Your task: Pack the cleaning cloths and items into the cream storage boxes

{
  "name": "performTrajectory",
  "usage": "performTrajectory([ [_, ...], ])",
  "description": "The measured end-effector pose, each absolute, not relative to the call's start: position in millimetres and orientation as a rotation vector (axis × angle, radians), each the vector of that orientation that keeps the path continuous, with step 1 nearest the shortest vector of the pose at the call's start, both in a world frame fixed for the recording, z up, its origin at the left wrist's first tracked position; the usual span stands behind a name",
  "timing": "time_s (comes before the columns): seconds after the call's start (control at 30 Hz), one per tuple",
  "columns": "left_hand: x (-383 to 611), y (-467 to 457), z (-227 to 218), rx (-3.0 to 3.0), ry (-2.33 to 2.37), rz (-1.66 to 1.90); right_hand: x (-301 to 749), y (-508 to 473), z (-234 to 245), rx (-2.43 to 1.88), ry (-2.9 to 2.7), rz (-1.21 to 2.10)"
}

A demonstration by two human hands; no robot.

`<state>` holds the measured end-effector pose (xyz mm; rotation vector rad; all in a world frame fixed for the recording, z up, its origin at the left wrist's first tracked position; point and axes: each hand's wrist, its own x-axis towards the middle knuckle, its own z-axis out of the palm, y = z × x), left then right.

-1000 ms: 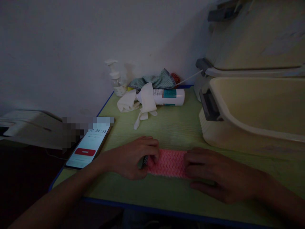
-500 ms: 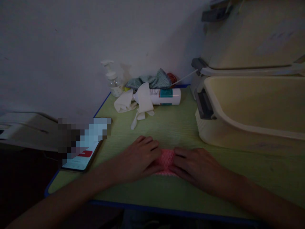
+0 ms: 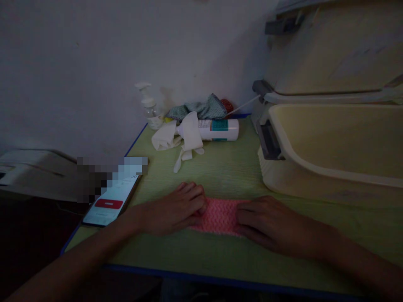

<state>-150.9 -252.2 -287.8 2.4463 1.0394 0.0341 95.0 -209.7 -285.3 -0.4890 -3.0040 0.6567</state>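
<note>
A pink textured cloth [image 3: 220, 216], knitted or woven in look, lies flat on the green table between my hands. My left hand [image 3: 179, 209] has its fingers curled over the cloth's left end. At the right end, my right hand [image 3: 267, 222] grips the other side with bent fingers and the thumb along the near edge. Both ends of the cloth are hidden under my fingers; its middle stretch shows.
Left of my left forearm lies a phone [image 3: 110, 201] with a lit screen. Toward the wall are a pump bottle [image 3: 153, 111], white gloves [image 3: 192, 134], a lying white bottle [image 3: 231, 130] and a grey-blue cloth [image 3: 201, 109]. A cream lidded bin [image 3: 289, 178] stands open at the right.
My hands have moved apart, the left one leftward and the right one rightward. More of the pink cloth now shows between them.
</note>
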Motion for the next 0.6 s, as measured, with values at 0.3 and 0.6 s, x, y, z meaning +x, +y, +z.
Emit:
performTrajectory([
  [0.3, -156.6, -249.3, -281.1, 2.298, 0.936, 0.166, 98.0, -201.4, -276.1, -0.669, -2.921, 1.046],
  [0.6, -155.8, -249.5, -280.4, 2.255, 0.951, 0.206, 100.6, -196.7, -273.6, -0.632, -2.928, 1.163],
])
